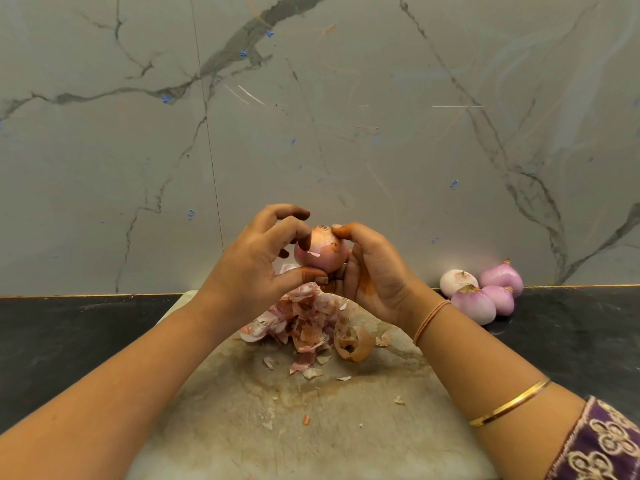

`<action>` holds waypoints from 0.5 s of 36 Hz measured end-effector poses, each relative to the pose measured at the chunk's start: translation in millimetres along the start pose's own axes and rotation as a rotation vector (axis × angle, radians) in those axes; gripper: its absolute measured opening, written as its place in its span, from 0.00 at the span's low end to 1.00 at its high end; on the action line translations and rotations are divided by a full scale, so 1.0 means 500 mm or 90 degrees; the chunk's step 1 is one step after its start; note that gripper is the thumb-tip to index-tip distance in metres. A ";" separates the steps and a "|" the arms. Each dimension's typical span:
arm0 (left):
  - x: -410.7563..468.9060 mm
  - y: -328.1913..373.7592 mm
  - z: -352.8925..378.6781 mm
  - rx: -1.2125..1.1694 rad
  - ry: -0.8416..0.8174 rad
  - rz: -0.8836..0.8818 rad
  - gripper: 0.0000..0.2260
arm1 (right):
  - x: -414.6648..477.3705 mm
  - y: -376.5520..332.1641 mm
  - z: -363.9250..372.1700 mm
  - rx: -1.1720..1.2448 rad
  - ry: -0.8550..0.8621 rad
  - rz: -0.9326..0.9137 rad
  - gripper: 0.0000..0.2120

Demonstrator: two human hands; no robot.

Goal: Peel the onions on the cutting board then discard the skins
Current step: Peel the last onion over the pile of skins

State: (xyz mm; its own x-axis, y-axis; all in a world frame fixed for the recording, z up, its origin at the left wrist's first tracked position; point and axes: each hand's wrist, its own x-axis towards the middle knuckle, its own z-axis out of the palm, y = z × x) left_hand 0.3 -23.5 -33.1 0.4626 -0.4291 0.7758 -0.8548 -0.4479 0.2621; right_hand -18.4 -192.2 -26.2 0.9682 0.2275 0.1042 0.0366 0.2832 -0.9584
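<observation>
Above a stained cutting board (311, 427), the right hand (370, 271) cradles a half-peeled onion (321, 252) while the left hand (263, 258) pinches it. Onion skins (304, 323) lie heaped beneath. Four peeled onions (483, 292) sit on the dark worktop (571, 334).

a home kitchen: dark stone worktop (69, 327), veined marble wall (311, 116), worn cutting board (311, 427), peeled onions (481, 292) beside it.
</observation>
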 end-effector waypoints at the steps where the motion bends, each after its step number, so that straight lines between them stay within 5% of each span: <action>1: 0.000 0.001 0.000 0.004 -0.002 -0.002 0.15 | 0.000 0.000 0.000 -0.001 -0.003 0.001 0.20; 12: 0.003 0.006 0.001 0.008 0.057 -0.024 0.20 | -0.001 -0.005 0.004 0.038 -0.013 -0.008 0.17; 18: 0.005 0.019 -0.004 -0.039 0.100 -0.207 0.29 | 0.001 -0.006 0.000 -0.013 0.040 -0.089 0.11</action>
State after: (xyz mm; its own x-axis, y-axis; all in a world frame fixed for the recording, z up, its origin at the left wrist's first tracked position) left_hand -7.1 -27.1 -27.7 0.6750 -0.1448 0.7234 -0.6838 -0.4910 0.5398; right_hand -18.3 -193.0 -23.2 0.9668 0.1283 0.2210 0.1769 0.2882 -0.9411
